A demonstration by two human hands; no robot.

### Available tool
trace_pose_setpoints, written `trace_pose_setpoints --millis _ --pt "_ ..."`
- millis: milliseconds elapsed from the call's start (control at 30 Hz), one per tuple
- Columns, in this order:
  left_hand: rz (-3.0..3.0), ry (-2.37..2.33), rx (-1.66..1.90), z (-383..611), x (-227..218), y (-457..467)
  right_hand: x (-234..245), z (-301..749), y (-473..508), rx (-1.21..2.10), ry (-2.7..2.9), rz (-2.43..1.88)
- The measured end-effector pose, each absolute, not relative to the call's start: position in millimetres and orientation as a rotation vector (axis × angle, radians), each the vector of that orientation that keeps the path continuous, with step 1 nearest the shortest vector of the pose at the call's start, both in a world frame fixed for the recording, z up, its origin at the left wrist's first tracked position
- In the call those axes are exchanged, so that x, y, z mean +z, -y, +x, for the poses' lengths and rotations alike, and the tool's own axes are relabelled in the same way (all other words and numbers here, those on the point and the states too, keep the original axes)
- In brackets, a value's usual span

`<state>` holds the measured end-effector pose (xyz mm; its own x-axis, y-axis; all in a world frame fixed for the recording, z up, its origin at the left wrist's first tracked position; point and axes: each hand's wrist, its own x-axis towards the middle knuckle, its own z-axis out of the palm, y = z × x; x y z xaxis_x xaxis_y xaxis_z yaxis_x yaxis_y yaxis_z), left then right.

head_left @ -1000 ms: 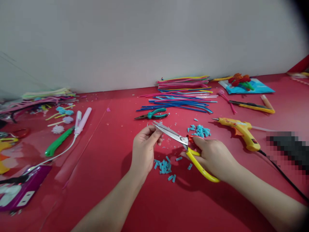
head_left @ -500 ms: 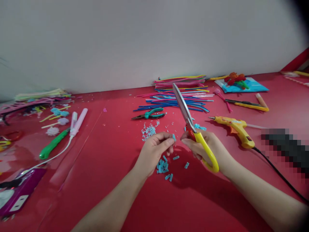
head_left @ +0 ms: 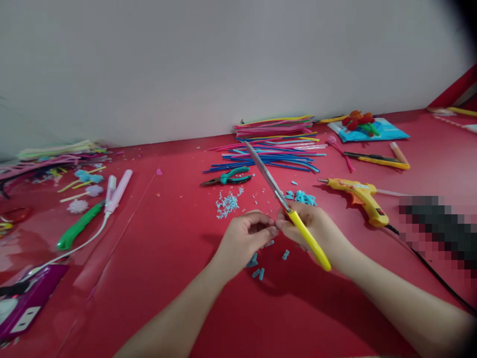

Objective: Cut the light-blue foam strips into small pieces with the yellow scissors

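Note:
My right hand (head_left: 313, 228) grips yellow-handled scissors (head_left: 278, 194), their closed blades pointing up and away to the left. My left hand (head_left: 244, 238) is curled in a pinch, its fingertips meeting my right thumb beside the scissor handle; what it pinches is too small to make out. Short blue cut pieces (head_left: 257, 271) lie on the red table (head_left: 156, 278) under both hands. A pile of pale blue crumbs (head_left: 227, 204) lies just beyond my left hand.
Teal-handled pliers (head_left: 227, 178) and a stack of coloured pipe cleaners (head_left: 272, 146) lie beyond the hands. A yellow glue gun (head_left: 357, 194) with a black cord is to the right. A green-handled tool (head_left: 76, 228), pink device (head_left: 117, 191) and purple power strip (head_left: 26, 306) sit left.
The scissors swung from lying flat, pointing left, to upright, then tilted left. My left hand let go of the blade tip and came in to a pinch against my right thumb.

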<state>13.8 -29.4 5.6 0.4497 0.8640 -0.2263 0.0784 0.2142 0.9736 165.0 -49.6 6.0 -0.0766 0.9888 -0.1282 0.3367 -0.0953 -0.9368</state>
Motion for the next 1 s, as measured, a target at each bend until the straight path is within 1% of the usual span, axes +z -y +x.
trace_pose_setpoints --millis 233,433,667,800,1000 --pt "1.312 -1.018 0.706 12.0 5.6 29.4 3.6 169.2 48.6 1.021 1.663 -1.564" --pt "1.12 -1.093 0.977 2.2 6.0 22.4 5.3 182.3 49.2 0.643 1.949 -1.751" --pt "0.937 -1.06 1.201 -2.4 7.4 16.7 -3.3 176.9 53.6 0.354 2.213 -1.853" --pt "0.929 -1.021 1.274 -4.2 7.5 15.3 -8.7 174.9 55.7 0.271 2.276 -1.848" --pt "0.937 -0.993 1.291 -6.6 6.9 15.2 -9.1 173.9 56.6 0.268 2.292 -1.851"
